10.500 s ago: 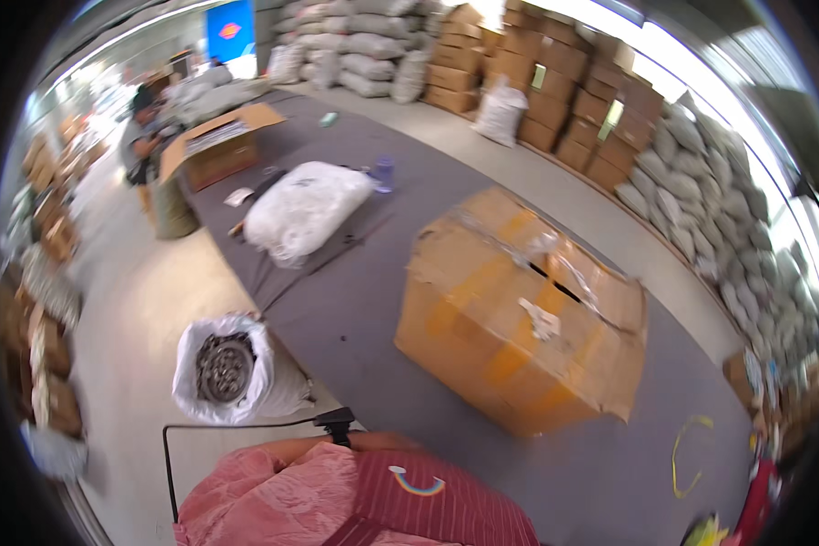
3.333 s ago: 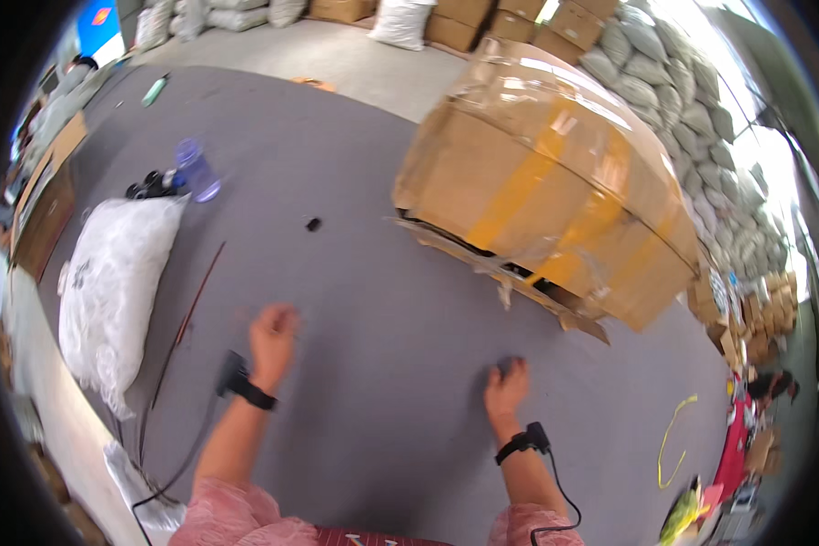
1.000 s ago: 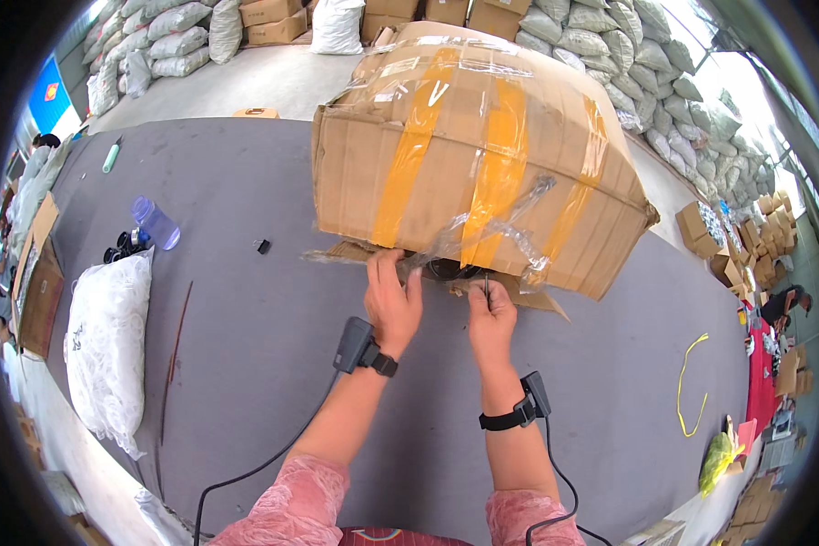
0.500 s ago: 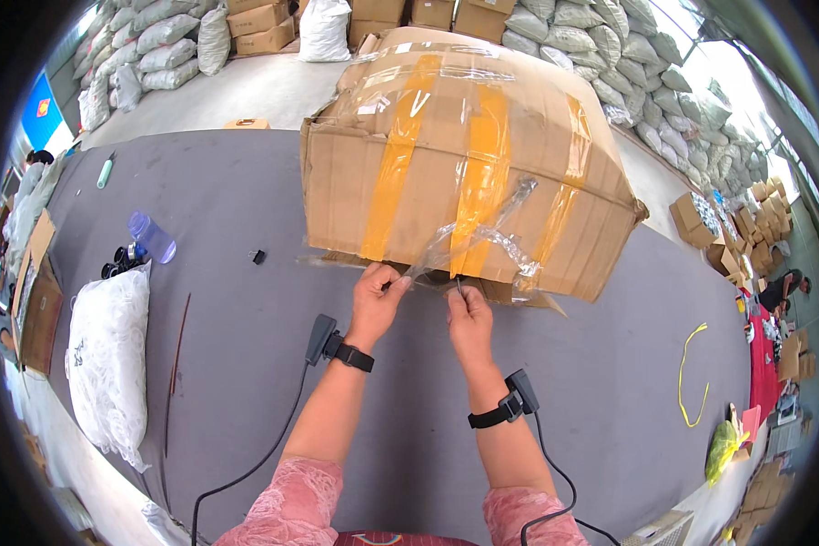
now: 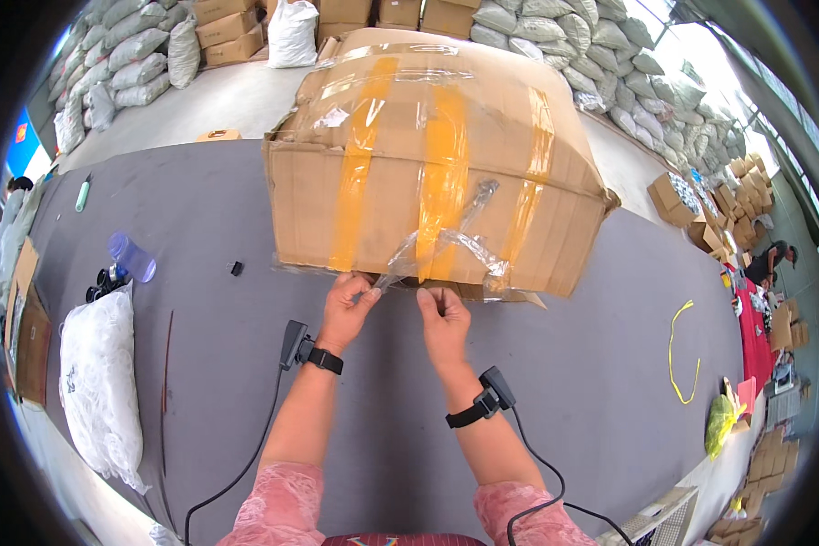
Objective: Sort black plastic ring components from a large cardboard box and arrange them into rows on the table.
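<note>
Box (image 5: 437,173): large, taped cardboard, far middle of the grey worktop (image 5: 200,237).
Left hand (image 5: 344,309): pinches loose clear tape (image 5: 446,241) at the box's near bottom edge.
Right hand (image 5: 444,323): close beside, fingers pinched on the same tape.

Matt brown cardboard box (image 5: 428,164), glossy clear plastic wrap (image 5: 446,246)

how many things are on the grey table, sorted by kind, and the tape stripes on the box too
large cardboard box: 1
orange tape stripes on its near face: 3
loose clear tape strip, pinched by left hand and right hand: 1
white stuffed sack: 1
clear plastic bottle: 1
small black object: 1
yellow cord: 1
total: 9
</note>
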A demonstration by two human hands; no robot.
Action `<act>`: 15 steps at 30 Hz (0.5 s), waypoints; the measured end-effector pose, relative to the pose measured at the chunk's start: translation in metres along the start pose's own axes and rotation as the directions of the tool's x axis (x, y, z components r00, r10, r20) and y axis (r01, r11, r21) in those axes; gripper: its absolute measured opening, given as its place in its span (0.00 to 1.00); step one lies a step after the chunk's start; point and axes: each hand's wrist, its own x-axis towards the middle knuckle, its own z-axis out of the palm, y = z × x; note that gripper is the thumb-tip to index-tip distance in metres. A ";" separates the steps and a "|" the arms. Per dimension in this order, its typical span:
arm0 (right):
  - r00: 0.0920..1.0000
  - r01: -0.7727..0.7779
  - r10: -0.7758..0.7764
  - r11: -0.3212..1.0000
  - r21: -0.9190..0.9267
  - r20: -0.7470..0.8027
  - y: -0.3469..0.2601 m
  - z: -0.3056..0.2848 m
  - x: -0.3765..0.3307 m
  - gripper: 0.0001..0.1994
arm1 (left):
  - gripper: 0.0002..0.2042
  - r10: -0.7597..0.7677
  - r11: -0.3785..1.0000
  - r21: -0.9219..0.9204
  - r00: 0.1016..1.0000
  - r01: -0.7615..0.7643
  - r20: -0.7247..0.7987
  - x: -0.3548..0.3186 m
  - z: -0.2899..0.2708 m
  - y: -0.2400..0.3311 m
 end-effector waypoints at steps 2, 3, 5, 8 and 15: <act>1.000 -0.014 0.014 1.000 0.023 0.009 0.002 -0.003 -0.003 0.07 | 0.08 0.005 1.000 -0.003 1.000 -0.005 0.005 -0.001 0.000 0.000; 1.000 -0.015 0.015 1.000 0.021 0.004 0.003 -0.004 -0.003 0.07 | 0.08 0.006 1.000 0.008 1.000 -0.006 -0.001 -0.001 0.000 -0.002; 1.000 -0.010 0.010 1.000 0.020 -0.012 0.005 -0.005 -0.002 0.07 | 0.08 0.006 1.000 0.017 1.000 -0.006 -0.003 -0.002 0.002 -0.002; 0.998 0.013 -0.009 0.998 0.069 -0.063 0.012 -0.006 -0.001 0.09 | 0.08 -0.010 1.000 0.001 1.000 0.010 -0.024 -0.005 0.000 -0.001; 0.827 -0.204 0.354 0.913 0.353 -0.437 0.015 -0.056 0.028 0.15 | 0.08 -0.028 0.999 -0.019 0.999 0.027 -0.045 -0.004 0.003 0.002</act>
